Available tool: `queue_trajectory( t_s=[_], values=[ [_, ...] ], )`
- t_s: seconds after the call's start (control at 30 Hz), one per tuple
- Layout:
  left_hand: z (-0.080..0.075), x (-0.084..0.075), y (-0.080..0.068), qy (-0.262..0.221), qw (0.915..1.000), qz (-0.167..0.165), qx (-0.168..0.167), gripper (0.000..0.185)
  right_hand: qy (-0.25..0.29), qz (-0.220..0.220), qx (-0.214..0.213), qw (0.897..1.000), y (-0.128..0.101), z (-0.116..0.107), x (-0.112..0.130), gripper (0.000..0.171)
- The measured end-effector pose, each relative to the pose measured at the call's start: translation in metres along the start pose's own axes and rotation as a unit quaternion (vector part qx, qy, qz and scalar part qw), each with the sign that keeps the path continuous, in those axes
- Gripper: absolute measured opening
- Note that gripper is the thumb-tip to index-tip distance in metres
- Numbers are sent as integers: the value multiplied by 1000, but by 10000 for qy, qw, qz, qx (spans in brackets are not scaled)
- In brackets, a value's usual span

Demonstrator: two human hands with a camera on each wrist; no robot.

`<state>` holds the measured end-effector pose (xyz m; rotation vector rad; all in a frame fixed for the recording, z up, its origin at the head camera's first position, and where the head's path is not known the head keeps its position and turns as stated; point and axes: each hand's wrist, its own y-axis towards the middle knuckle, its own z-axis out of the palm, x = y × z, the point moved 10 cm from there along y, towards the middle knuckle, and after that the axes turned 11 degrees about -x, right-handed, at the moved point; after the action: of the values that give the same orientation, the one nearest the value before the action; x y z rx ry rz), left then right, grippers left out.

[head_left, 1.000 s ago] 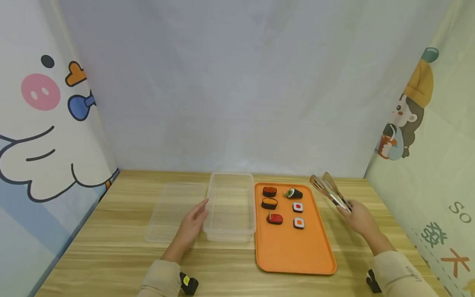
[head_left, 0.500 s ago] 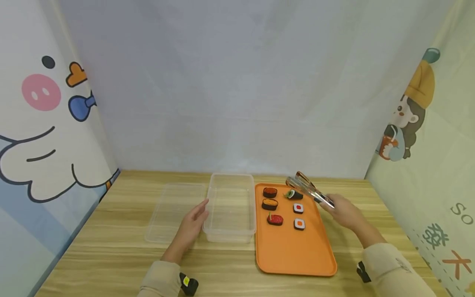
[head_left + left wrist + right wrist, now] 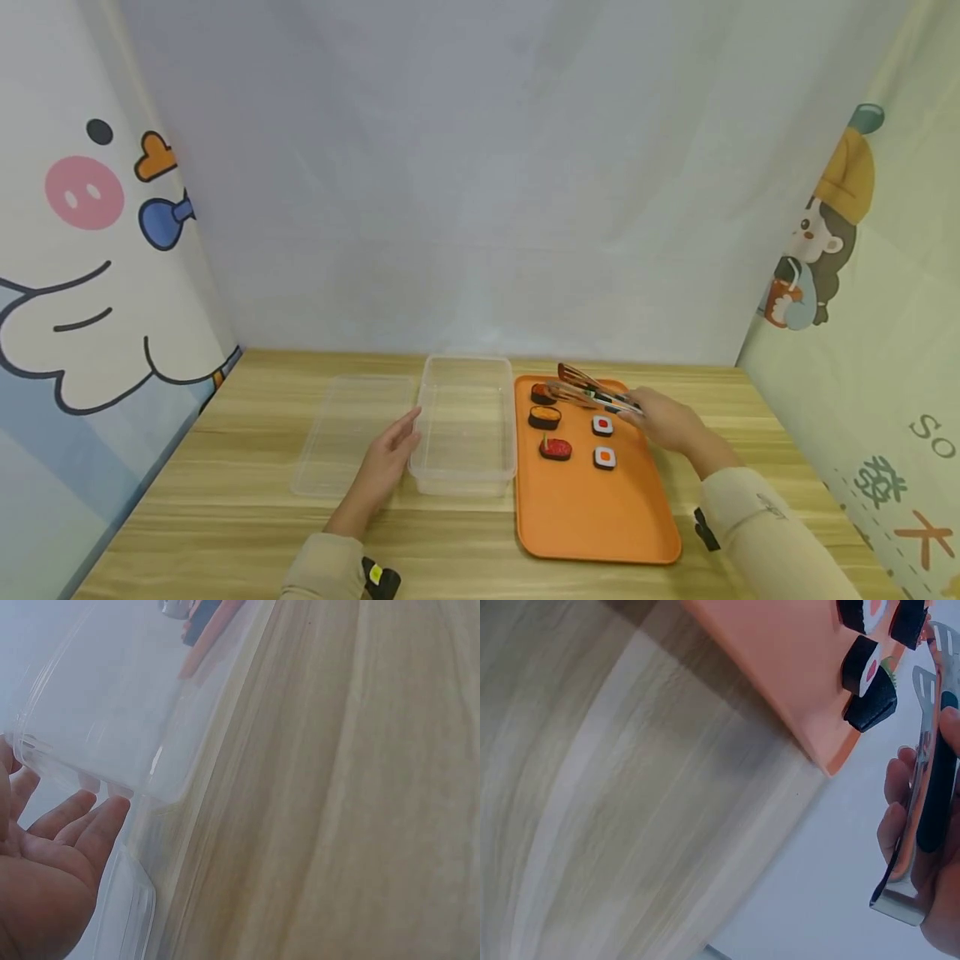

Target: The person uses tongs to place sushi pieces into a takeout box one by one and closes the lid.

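My right hand (image 3: 666, 421) grips metal tongs (image 3: 624, 407) with dark handle pads. The tongs' tips are spread and overlap the far end of the orange tray (image 3: 592, 525), partly covering the hand roll (image 3: 874, 705) and the red-topped sushi (image 3: 539, 394) in the head view. Also on the tray lie orange-topped sushi (image 3: 544, 417), another red-topped piece (image 3: 556, 450) and two white-and-black rolls, one red-centred (image 3: 602, 426), one orange-centred (image 3: 604, 457). Fingers of my left hand (image 3: 385, 467) touch the left rim of a clear plastic box (image 3: 463, 485).
A clear flat lid (image 3: 318, 467) lies on the wooden table (image 3: 225, 500) left of the box, partly behind the left hand. The box stands right beside the tray's left edge. A white curtain (image 3: 480, 208) hangs behind the table, with printed cloths at both sides.
My right hand has carried the tongs leftward from beside the tray to over its far end. The left hand has stayed at the box, and the sushi pieces have kept their places.
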<state>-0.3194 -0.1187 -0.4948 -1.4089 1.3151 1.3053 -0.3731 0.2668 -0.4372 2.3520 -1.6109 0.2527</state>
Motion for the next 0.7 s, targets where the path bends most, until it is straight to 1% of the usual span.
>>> queue_trajectory(
  t_s=[0.17,0.33,0.57,0.7],
  values=[
    [0,-1,0,-59,10000,-42,-29,45,-140,-86,65,9998,8,7,4,44],
    [1,-2,0,-124,9999,-15,-1,45,-277,-111,123,9995,12,13,6,42],
    [1,0,2,-149,9999,-72,16,45,-470,-148,-11,9988,16,13,10,36],
    [1,2,2,-169,9998,-68,21,44,-583,-146,-73,9982,16,13,8,37]
  ],
)
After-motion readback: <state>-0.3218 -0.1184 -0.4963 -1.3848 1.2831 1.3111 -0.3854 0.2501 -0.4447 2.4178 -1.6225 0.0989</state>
